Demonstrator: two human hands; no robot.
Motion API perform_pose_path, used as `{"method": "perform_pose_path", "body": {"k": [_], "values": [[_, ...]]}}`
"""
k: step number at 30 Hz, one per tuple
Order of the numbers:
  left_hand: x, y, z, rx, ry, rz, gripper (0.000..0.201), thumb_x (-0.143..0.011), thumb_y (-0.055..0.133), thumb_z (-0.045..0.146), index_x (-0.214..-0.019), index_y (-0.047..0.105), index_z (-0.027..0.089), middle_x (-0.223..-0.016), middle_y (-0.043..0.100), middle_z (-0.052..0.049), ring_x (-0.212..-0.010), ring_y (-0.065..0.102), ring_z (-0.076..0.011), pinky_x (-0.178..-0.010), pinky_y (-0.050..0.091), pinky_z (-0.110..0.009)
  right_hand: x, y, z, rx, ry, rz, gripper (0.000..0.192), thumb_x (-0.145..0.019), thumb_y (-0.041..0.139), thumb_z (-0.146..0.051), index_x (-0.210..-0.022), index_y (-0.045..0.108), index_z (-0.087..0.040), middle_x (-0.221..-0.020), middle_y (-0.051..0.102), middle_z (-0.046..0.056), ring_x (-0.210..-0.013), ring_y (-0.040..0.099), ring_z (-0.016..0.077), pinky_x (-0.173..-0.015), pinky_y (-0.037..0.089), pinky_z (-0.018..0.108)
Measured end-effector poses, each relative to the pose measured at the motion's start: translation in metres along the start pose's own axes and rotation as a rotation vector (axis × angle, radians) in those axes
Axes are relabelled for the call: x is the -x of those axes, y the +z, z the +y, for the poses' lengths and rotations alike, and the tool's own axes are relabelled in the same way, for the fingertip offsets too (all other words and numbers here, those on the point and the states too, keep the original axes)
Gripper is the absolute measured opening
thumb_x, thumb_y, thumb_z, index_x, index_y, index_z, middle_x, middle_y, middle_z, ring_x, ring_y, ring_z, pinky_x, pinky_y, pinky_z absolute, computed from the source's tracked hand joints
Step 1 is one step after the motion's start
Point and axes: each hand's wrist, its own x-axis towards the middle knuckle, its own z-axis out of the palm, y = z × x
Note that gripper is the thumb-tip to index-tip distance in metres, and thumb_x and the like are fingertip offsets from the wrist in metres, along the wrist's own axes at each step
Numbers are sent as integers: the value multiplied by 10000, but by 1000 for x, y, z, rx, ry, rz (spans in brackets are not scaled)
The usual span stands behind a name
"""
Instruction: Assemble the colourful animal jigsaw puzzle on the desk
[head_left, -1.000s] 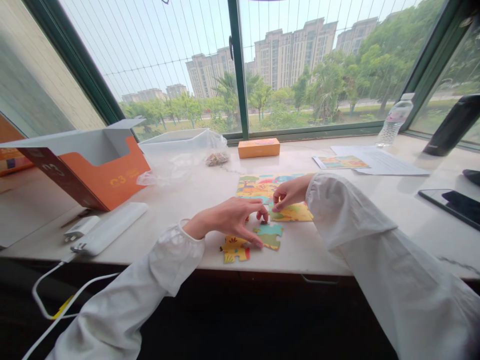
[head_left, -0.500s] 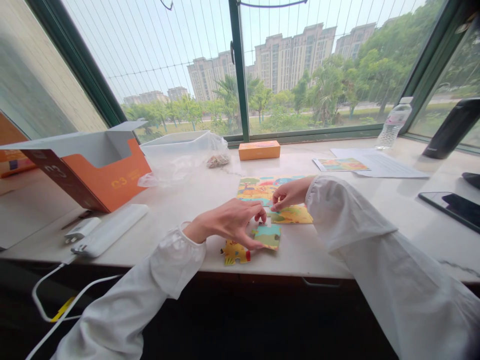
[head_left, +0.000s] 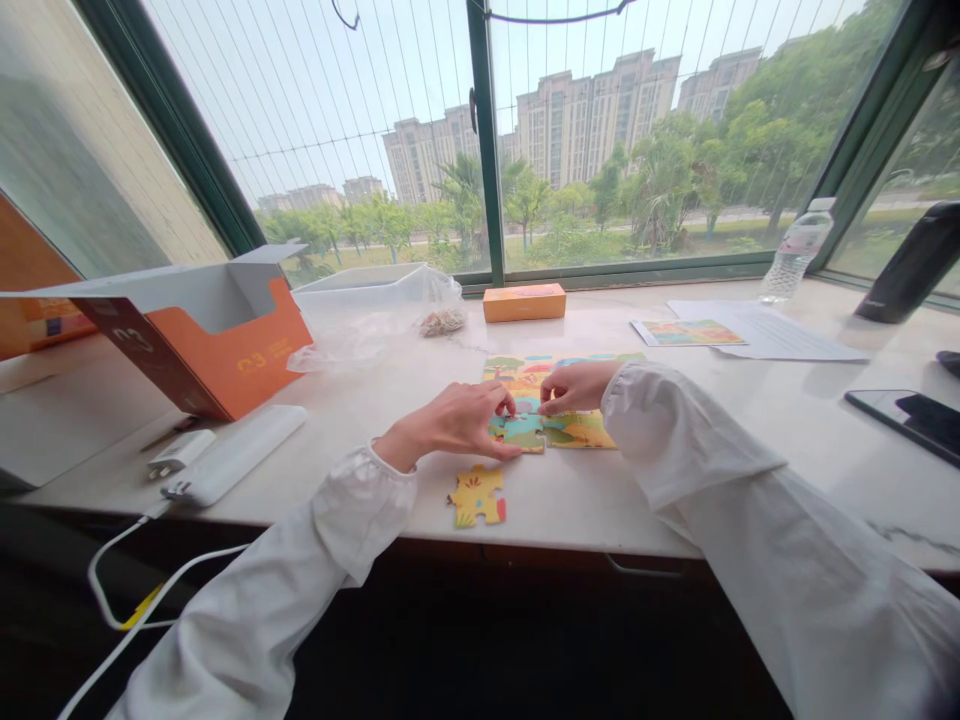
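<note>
A partly joined jigsaw puzzle [head_left: 510,370] with a colourful printed scene lies flat on the counter; my right hand and sleeve cover part of it. My left hand [head_left: 466,420] grips a teal-and-green puzzle piece [head_left: 525,436] between thumb and fingers, at the puzzle's lower left, beside the yellow section [head_left: 581,430]. My right hand [head_left: 574,387] is closed, its fingertips pinched down on the puzzle near the inner corner by that piece. A loose yellow puzzle piece [head_left: 478,494] with a red patch rests near the counter's front edge, below my left hand.
An orange open box [head_left: 247,350], a white power strip [head_left: 244,455] and a clear plastic bag [head_left: 442,318] are at left. A small orange box [head_left: 524,303] stands by the window. Rightward are a picture card [head_left: 690,333], paper [head_left: 802,340], bottle [head_left: 796,250] and phone [head_left: 911,420].
My left hand has pushed the teal-and-green piece away from me, up against the puzzle. My right hand stays at about the same spot on the puzzle. The view has shifted slightly.
</note>
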Motion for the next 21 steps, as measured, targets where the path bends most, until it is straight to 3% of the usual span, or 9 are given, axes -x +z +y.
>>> {"method": "perform_pose_path", "body": {"k": [13, 21], "values": [[-2, 4, -1, 40, 17, 44, 444, -789, 678, 591, -1026, 605, 222, -1022, 698, -20, -841, 648, -190, -701, 428, -283, -9, 4, 6, 20, 28, 27, 463, -775, 634, -615, -1023, 693, -228, -879, 688, 35, -766, 592, 183, -628, 376, 272], [-3, 2, -2, 67, 1, 0, 443, -813, 655, 610, -1018, 624, 218, -1006, 702, -23, -859, 647, -199, -735, 443, -296, -15, 7, 10, 43, 42, 33, 494, -785, 628, -634, -1046, 692, -220, -964, 706, 61, -835, 617, 204, -653, 393, 274]]}}
